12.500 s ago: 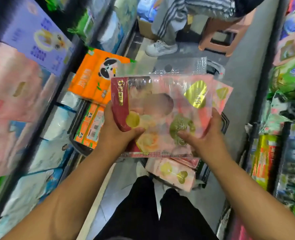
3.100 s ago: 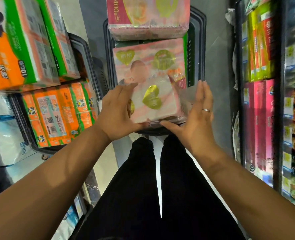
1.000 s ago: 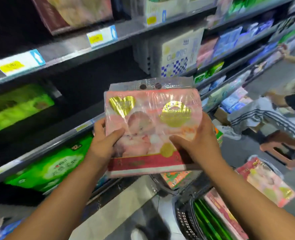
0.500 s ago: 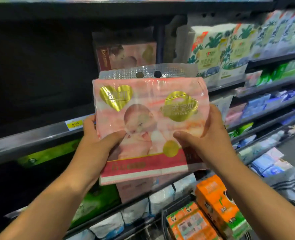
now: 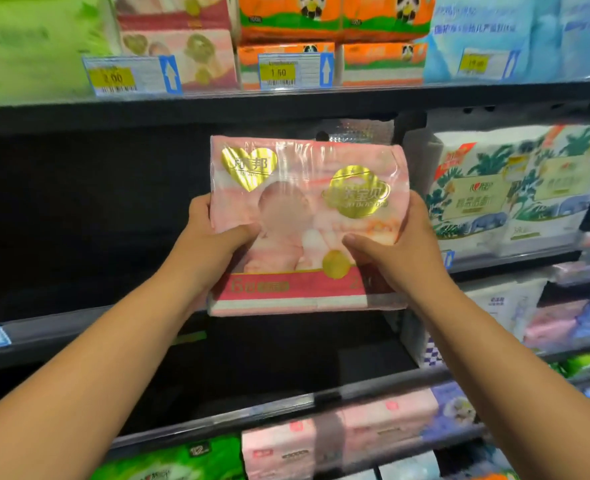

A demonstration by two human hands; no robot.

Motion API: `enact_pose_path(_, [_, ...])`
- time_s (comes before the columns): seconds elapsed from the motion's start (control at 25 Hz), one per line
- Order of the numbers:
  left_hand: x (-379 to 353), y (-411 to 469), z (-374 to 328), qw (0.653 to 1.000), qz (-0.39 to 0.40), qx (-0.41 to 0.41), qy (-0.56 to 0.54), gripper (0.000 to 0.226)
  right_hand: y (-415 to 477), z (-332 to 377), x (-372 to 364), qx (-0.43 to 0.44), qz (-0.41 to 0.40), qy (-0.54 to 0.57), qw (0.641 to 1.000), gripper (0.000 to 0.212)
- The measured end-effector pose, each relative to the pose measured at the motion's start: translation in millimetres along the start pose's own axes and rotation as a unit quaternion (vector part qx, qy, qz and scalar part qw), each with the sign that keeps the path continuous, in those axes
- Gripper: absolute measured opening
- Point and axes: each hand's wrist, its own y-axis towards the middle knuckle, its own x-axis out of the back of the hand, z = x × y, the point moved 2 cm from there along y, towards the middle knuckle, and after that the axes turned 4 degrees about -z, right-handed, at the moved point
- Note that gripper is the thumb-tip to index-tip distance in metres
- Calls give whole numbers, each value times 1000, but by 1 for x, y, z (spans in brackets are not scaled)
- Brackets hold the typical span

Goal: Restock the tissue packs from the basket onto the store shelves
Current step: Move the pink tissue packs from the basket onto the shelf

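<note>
A pink tissue pack (image 5: 307,188) with a gold heart, a gold badge and a red band along its bottom is held upright in front of a dark, mostly bare shelf bay (image 5: 89,216). My left hand (image 5: 214,244) grips its lower left edge, thumb across the front. My right hand (image 5: 393,251) grips the lower right edge the same way. The pack's lower edge hangs just above the shelf's front rail (image 5: 61,329). The basket is out of view.
White palm-print tissue packs (image 5: 508,192) stand right of the bay. The shelf above carries pink (image 5: 179,46), orange panda (image 5: 335,32) and blue packs (image 5: 522,36) behind price tags (image 5: 132,76). Lower shelves hold pink (image 5: 349,441) and green packs (image 5: 175,459).
My view has tilted up and closed in on the shelves. Both hands have carried the pink pack forward and up to the dark bay; the grip is unchanged.
</note>
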Motion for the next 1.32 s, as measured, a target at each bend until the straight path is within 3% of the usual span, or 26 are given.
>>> enact_pose_path(0.2, [-13, 33, 7, 1000, -11, -4, 19, 74, 48, -23, -20, 20, 13, -5, 1000, 105])
enact_pose_path(0.52, [-31, 78, 37, 990, -62, -74, 103, 63, 90, -60, -58, -8, 24, 42, 999, 113])
enact_pose_path(0.72, [-45, 97, 71, 986, -72, -40, 142, 61, 96, -92, -73, -21, 61, 28, 998, 110])
enact_pose_path(0.96, [-39, 129, 83, 998, -63, 18, 5, 81, 110, -115, -73, -50, 102, 31, 993, 104])
enact_pose_path(1.16, [-43, 139, 91, 993, 21, 112, -41, 26, 120, -124, -81, -134, 133, 58, 980, 69])
enact_pose_path(1.32, [-49, 148, 94, 990, 21, 123, -57, 20, 128, -129, -84, -149, 131, 69, 978, 62])
